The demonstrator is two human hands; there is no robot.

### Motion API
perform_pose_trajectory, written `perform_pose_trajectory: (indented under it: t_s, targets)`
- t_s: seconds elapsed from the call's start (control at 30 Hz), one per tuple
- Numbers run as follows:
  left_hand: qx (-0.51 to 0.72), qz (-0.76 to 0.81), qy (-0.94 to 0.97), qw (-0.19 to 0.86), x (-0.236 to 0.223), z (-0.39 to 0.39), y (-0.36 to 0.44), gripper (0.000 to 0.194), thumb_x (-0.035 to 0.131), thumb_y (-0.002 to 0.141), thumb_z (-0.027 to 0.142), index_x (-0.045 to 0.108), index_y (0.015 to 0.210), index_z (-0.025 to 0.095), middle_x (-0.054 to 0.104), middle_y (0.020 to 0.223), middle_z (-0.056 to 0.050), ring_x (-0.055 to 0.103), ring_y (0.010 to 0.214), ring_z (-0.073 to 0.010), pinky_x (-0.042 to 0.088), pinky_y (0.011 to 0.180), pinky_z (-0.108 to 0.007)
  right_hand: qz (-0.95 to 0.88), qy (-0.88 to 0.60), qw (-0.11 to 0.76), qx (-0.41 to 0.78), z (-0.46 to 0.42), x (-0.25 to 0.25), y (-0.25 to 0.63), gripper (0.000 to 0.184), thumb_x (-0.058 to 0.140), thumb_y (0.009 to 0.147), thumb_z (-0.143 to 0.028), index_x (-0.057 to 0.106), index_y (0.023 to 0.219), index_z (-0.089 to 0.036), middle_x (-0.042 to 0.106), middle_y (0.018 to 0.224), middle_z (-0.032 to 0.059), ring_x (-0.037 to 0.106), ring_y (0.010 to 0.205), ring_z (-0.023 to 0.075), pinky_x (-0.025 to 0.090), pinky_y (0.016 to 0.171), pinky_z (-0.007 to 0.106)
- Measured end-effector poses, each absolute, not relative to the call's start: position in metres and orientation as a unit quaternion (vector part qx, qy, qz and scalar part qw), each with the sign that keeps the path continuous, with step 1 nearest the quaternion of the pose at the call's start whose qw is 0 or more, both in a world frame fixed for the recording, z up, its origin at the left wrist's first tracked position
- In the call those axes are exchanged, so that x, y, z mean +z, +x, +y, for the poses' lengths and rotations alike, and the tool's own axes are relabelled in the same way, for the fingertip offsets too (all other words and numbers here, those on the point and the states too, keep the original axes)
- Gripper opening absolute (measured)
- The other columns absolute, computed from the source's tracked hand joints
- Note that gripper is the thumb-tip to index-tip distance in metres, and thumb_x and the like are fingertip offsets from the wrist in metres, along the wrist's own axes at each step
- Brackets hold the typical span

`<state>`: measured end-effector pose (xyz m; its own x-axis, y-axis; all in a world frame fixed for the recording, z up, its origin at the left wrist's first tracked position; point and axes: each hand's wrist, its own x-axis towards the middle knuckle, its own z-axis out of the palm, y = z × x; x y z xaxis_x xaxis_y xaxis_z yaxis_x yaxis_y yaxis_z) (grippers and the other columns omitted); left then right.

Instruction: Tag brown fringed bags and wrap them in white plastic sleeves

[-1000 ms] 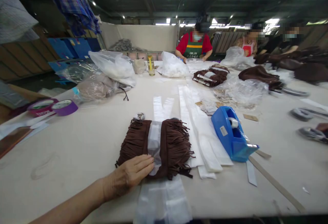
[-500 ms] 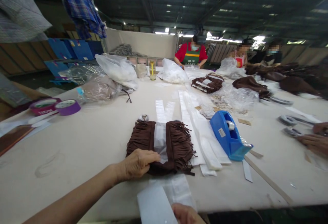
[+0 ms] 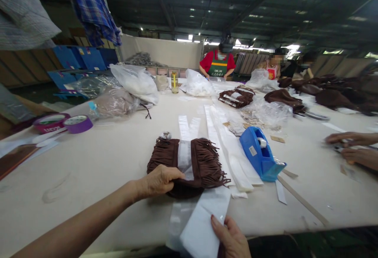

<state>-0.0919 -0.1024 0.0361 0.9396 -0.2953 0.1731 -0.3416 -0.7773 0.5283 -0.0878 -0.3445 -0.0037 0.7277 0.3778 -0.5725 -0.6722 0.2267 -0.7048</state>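
Note:
A dark brown fringed bag (image 3: 203, 167) lies on the table in front of me, with a translucent strip (image 3: 185, 157) across its middle. My left hand (image 3: 161, 180) grips the bag's near edge, thumb on top and fingers underneath, and lifts that edge a little. Below it, my right hand (image 3: 232, 236) pinches a white sheet (image 3: 206, 218) between thumb and fingers. The sheet's far end reaches up to the bag's near edge. A translucent plastic strip (image 3: 178, 220) hangs under the sheet, over the table edge.
A blue tape dispenser (image 3: 260, 157) stands right of the bag, beside white plastic strips (image 3: 236, 159). Purple tape rolls (image 3: 78, 124) and bagged goods (image 3: 115, 102) are at left. Another person's hands (image 3: 354, 146) work at far right. A co-worker (image 3: 218, 63) stands across the table.
My right hand has risen with the white sheet, bringing it to the bag's near edge. My left hand has raised that edge slightly. Another person's hands have reached further in at right.

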Motion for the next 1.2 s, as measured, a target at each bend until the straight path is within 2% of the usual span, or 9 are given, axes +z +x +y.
perform_pose_trajectory:
  t_s: [0.17,0.33,0.47,0.53,0.7,0.87,0.97,1.07,1.2]
  targets:
    - [0.03,-0.158,0.944,0.287,0.04,-0.102,-0.093,0.047,0.038,0.061,0.002,0.063,0.099,0.016,0.067,0.092,-0.002,0.063,0.084,-0.0141,0.046,0.075,-0.019,0.136,-0.515,0.746,0.401,-0.313,-0.001,-0.087,0.063,0.079,0.047,-0.052,0.052,0.092,-0.017,0.067,0.068,0.003,0.062,0.053,0.0162,0.044,0.044,0.023]
    - [0.022,-0.15,0.947,0.282,0.043,-0.102,-0.092,0.047,0.039,0.062,0.002,0.063,0.099,0.018,0.068,0.09,0.0,0.062,0.081,-0.0133,0.046,0.073,-0.018,0.135,-0.537,0.733,0.396,-0.297,-0.005,-0.08,0.053,0.078,0.045,-0.054,0.05,0.068,-0.015,0.049,0.041,-0.0073,0.043,0.032,0.0045,0.026,0.028,0.012]
    - [0.01,-0.14,0.951,0.275,0.045,-0.102,-0.09,0.047,0.041,0.061,0.002,0.064,0.099,0.018,0.068,0.09,0.0,0.062,0.08,-0.0135,0.046,0.072,-0.018,0.188,-0.502,0.761,0.366,-0.29,0.005,-0.077,0.053,0.084,0.038,-0.042,0.048,0.067,-0.016,0.058,0.05,-0.0039,0.058,0.044,0.0101,0.046,0.041,0.017]
    - [0.009,-0.139,0.951,0.275,0.046,-0.103,-0.09,0.048,0.041,0.061,0.001,0.063,0.1,0.017,0.068,0.092,-0.001,0.063,0.082,-0.0141,0.046,0.074,-0.019,0.204,-0.479,0.772,0.364,-0.284,0.01,-0.076,0.052,0.085,0.034,-0.036,0.048,0.065,-0.016,0.06,0.053,-0.0026,0.063,0.053,0.0141,0.05,0.048,0.02]
    - [0.017,-0.167,0.949,0.266,0.045,-0.108,-0.091,0.045,0.041,0.065,-0.002,0.059,0.101,0.017,0.067,0.093,-0.001,0.063,0.084,-0.0138,0.047,0.076,-0.02,0.196,-0.464,0.798,0.332,-0.269,0.011,-0.072,0.042,0.081,0.039,-0.033,0.049,0.062,-0.017,0.06,0.058,-0.0013,0.066,0.062,0.0186,0.053,0.057,0.026]
    - [0.062,-0.194,0.955,0.214,0.033,-0.109,-0.092,0.037,0.042,0.072,0.001,0.056,0.102,0.018,0.066,0.095,-0.002,0.062,0.087,-0.0151,0.05,0.076,-0.023,0.172,-0.47,0.797,0.339,-0.263,0.006,-0.062,0.029,0.074,0.043,-0.029,0.055,0.063,-0.019,0.065,0.066,0.0015,0.064,0.062,0.0175,0.053,0.06,0.027]
    - [0.112,-0.208,0.952,0.195,0.029,-0.112,-0.095,0.036,0.04,0.075,0.003,0.054,0.105,0.016,0.065,0.101,-0.006,0.061,0.095,-0.0168,0.051,0.082,-0.027,0.148,-0.482,0.787,0.355,-0.264,0.008,-0.057,0.028,0.072,0.045,-0.03,0.059,0.067,-0.019,0.068,0.069,0.0022,0.064,0.061,0.0155,0.052,0.058,0.025]
    - [0.157,-0.222,0.949,0.162,0.027,-0.118,-0.101,0.035,0.042,0.077,0.008,0.051,0.111,0.01,0.061,0.11,-0.013,0.057,0.105,-0.0213,0.051,0.087,-0.034,0.11,-0.531,0.742,0.395,-0.268,0.008,-0.049,0.029,0.07,0.05,-0.034,0.059,0.069,-0.015,0.064,0.059,0.0014,0.058,0.047,0.0108,0.046,0.044,0.02]
    - [0.231,-0.212,0.945,0.092,0.014,-0.128,-0.108,0.032,0.043,0.082,0.012,0.051,0.112,0.005,0.06,0.111,-0.018,0.055,0.108,-0.0253,0.051,0.088,-0.039,0.055,-0.586,0.66,0.466,-0.286,0.004,-0.04,0.029,0.068,0.056,-0.039,0.057,0.06,-0.012,0.058,0.047,0.0012,0.043,0.029,0.006,0.027,0.028,0.015]
